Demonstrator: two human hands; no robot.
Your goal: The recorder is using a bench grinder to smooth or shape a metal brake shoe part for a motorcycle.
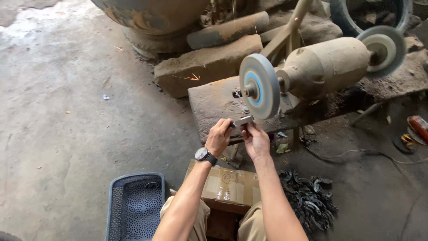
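My left hand [219, 137], with a watch on its wrist, and my right hand [255, 140] together grip a small flat metal piece [243, 121]. The piece is pressed against the lower edge of a spinning grey grinding wheel [259, 86] with a blue centre. That wheel is mounted on a dusty bench grinder motor [327, 67], which carries a second wheel [382, 49] on its far end. Orange sparks [189, 77] fly off to the left over the stones.
A cardboard box [227, 186] rests between my knees. A blue perforated plastic basket [135, 206] stands at lower left. A pile of dark metal parts [312, 201] lies at right. Stone blocks [207, 64] and a large pot [149, 15] sit behind the grinder.
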